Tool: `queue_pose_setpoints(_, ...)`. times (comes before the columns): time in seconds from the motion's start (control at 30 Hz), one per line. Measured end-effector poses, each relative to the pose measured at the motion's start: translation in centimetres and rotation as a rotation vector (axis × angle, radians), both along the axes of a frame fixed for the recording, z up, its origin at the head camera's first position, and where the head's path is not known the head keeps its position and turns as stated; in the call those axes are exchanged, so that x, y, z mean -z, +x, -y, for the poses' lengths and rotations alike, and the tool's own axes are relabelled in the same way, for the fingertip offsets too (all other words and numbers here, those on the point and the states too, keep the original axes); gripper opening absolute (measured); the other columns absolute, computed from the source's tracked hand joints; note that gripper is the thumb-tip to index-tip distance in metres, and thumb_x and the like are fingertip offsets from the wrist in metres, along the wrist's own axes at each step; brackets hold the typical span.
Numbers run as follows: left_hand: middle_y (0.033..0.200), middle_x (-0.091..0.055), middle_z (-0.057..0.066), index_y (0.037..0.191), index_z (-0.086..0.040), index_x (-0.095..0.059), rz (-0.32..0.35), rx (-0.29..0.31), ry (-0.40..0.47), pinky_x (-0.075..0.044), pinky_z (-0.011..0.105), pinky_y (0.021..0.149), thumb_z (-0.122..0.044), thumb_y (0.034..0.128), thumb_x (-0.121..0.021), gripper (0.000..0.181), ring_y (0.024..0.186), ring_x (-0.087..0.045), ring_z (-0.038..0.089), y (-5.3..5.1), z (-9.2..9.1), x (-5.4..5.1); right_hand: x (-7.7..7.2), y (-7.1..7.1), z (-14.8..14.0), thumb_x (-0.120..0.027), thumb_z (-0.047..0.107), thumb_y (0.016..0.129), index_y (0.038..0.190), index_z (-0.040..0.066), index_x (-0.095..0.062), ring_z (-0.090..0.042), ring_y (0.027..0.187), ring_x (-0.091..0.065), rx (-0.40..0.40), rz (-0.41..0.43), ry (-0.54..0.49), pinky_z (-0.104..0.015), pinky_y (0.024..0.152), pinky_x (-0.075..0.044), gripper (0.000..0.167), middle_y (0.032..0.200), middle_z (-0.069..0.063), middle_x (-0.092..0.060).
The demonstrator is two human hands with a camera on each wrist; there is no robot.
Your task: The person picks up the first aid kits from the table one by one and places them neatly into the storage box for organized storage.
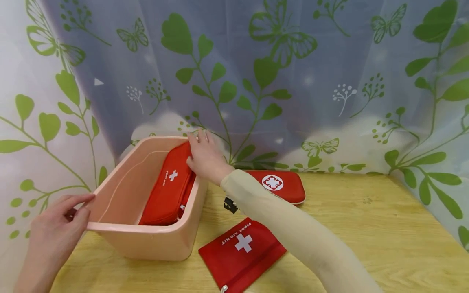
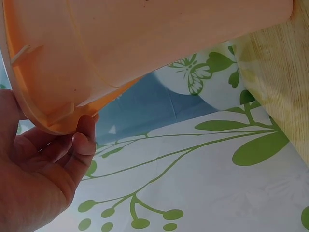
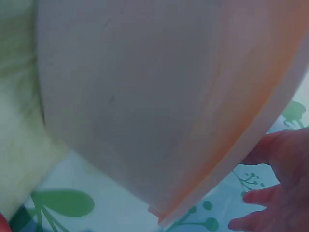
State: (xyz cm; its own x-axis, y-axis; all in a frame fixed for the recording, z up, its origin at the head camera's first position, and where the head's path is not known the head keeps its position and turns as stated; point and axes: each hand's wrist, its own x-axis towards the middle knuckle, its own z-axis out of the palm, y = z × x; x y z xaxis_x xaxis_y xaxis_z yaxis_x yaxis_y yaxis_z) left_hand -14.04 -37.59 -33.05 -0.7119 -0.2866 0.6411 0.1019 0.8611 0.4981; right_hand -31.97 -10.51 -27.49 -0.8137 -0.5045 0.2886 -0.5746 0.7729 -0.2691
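A pink plastic bin (image 1: 146,244) stands on the table at the left, its rim raised above my left hand's side. My left hand (image 1: 58,224) pinches the rim at the near left corner, thumb and fingers on it in the left wrist view. A red first aid pouch (image 1: 166,191) leans inside against the right wall, with another red item partly hidden beneath it. Over the far right rim lies my right hand (image 1: 207,156), thumb side by the pouch's upper end. In the right wrist view its fingers (image 3: 263,195) are spread, some apart from the rim.
A flat red first aid kit pouch (image 1: 243,254) lies right of the bin. Behind my right forearm is a red hard case (image 1: 289,185), with a black buckle (image 1: 230,204) beside it. A leaf-patterned curtain (image 1: 234,81) hangs along the table's back.
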Motion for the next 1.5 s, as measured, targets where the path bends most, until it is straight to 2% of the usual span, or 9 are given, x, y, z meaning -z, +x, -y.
queue_pose_setpoints(0.07, 0.086, -0.059, -0.020, 0.101, -0.008, -0.077, -0.009, 0.010, 0.007, -0.035, 0.012, 0.056, -0.007, 0.0862, -0.064, 0.019, 0.064, -0.045, -0.008, 0.0, 0.0, 0.0, 0.1, 0.1, -0.2, -0.051, 0.035, 0.101, 0.156, 0.013, -0.025, -0.036, 0.146, -0.016, 0.036, -0.059, 0.125, -0.049, 0.116, -0.016, 0.065, 0.160, -0.015, -0.019)
queue_pose_setpoints(0.17, 0.087, -0.052, -0.031, 0.100, -0.008, -0.077, -0.018, 0.016, 0.015, -0.035, 0.011, 0.056, -0.006, 0.0857, -0.065, 0.019, 0.064, -0.045, -0.009, -0.1, 0.0, 0.0, 0.2, 0.7, -0.7, -0.045, 0.047, 0.101, 0.158, 0.020, -0.019, -0.035, 0.148, -0.010, 0.029, -0.050, 0.189, -0.055, 0.115, -0.013, 0.068, 0.163, -0.009, -0.012)
queue_pose_setpoints(0.43, 0.087, -0.052, -0.030, 0.100, -0.007, -0.077, -0.013, -0.004, 0.005, -0.034, 0.012, 0.056, -0.007, 0.0862, -0.065, 0.018, 0.064, -0.044, -0.008, -0.1, 0.0, -0.1, -0.1, 2.2, -2.2, -0.039, 0.058, 0.099, 0.159, 0.024, -0.015, -0.031, 0.149, -0.004, -0.069, 0.033, 0.183, -0.055, 0.116, -0.006, 0.073, 0.164, -0.003, -0.008)
queue_pose_setpoints(1.0, 0.089, -0.050, -0.033, 0.101, -0.006, -0.077, -0.016, -0.011, 0.009, -0.035, 0.011, 0.055, -0.006, 0.0861, -0.064, 0.019, 0.063, -0.045, -0.009, -0.2, -0.2, 0.0, -0.3, 3.4, -5.1, -0.035, 0.062, 0.098, 0.159, 0.025, -0.018, -0.027, 0.149, -0.002, -0.144, 0.040, 0.195, -0.055, 0.116, -0.008, 0.072, 0.164, -0.001, -0.006)
queue_pose_setpoints(1.1, 0.089, -0.051, -0.030, 0.101, -0.006, -0.077, -0.009, -0.017, 0.004, -0.035, 0.012, 0.055, -0.006, 0.0863, -0.064, 0.019, 0.063, -0.044, -0.008, -0.2, -0.3, 0.0, -0.3, 3.5, -5.5, -0.033, 0.063, 0.098, 0.159, 0.026, -0.017, -0.025, 0.149, 0.001, -0.151, 0.045, 0.207, -0.054, 0.116, -0.008, 0.073, 0.164, 0.000, -0.004)
queue_pose_setpoints(1.33, 0.091, -0.058, -0.010, 0.103, -0.004, -0.075, 0.044, -0.039, -0.003, -0.035, 0.014, 0.052, -0.007, 0.0870, -0.061, 0.022, 0.063, -0.044, -0.004, -0.2, -0.3, -0.2, -0.3, 3.4, -6.7, -0.031, 0.065, 0.098, 0.159, 0.028, -0.013, -0.026, 0.149, 0.003, -0.150, 0.055, 0.225, -0.054, 0.116, -0.006, 0.073, 0.164, 0.003, 0.001)
queue_pose_setpoints(1.5, 0.092, -0.058, -0.009, 0.104, -0.004, -0.075, 0.054, -0.035, 0.000, -0.035, 0.014, 0.053, -0.007, 0.0874, -0.061, 0.022, 0.064, -0.044, -0.004, -0.2, -0.2, -0.1, -0.3, 3.3, -7.7, -0.033, 0.063, 0.098, 0.159, 0.029, -0.013, -0.026, 0.149, 0.003, -0.139, 0.049, 0.217, -0.054, 0.116, -0.006, 0.073, 0.164, 0.004, 0.000)
